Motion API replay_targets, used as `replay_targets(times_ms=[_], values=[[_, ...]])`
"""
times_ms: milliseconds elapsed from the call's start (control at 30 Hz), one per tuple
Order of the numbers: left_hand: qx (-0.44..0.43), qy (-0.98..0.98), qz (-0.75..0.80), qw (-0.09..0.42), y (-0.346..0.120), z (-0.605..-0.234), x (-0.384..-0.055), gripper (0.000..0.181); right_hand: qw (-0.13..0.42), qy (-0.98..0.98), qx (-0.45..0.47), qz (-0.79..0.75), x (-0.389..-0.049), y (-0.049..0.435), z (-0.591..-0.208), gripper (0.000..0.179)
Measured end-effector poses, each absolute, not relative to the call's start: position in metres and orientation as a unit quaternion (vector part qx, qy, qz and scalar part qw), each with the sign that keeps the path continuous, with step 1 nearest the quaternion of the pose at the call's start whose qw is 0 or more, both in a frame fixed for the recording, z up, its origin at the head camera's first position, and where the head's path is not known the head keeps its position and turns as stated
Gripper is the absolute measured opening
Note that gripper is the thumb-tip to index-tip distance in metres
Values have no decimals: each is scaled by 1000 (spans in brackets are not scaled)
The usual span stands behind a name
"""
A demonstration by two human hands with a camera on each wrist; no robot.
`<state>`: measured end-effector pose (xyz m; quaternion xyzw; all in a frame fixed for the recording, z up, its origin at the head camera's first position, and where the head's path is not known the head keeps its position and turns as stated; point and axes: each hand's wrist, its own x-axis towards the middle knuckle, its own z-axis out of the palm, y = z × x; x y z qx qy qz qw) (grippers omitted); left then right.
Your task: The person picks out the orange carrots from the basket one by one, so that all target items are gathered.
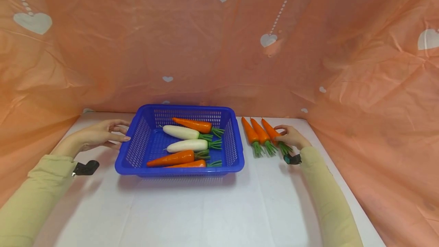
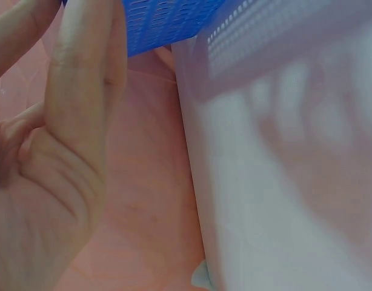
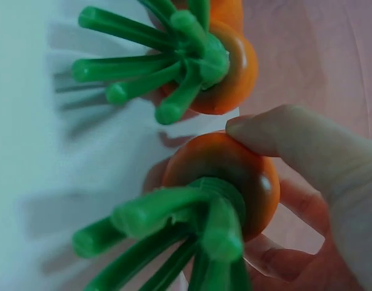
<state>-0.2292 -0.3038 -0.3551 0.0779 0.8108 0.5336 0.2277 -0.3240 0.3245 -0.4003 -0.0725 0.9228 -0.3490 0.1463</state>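
At the right of the table, my right hand (image 1: pixel 292 136) pinches the rightmost orange carrot (image 1: pixel 269 127) near its green stem end. In the right wrist view the thumb lies on the carrot's top (image 3: pixel 219 160) and the other fingers are on its far side. Two more carrots (image 1: pixel 249 130) lie just left of it, stems toward me. My left hand (image 1: pixel 99 134) is at the left side of a blue plastic basket (image 1: pixel 178 171), its fingers loosely bent at the rim; firm contact cannot be told. Inside the basket lie two white radishes (image 1: pixel 186 146) and three carrots (image 1: pixel 192 124).
A white table (image 1: pixel 202 209) carries everything. Orange cloth (image 1: pixel 192 48) with white hearts hangs behind it and along both sides. The basket stands left of the loose carrots, with a narrow gap between.
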Motion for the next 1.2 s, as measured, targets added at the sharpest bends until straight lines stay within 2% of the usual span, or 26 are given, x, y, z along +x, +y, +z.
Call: replay_targets(times_ms=[633, 1200], values=[[83, 812, 532, 227, -305, -357, -228, 75, 170, 916, -51, -359, -323, 322, -401, 57], [83, 810, 534, 228, -305, -357, -230, 75, 183, 902, -40, -390, -320, 324, -395, 48]])
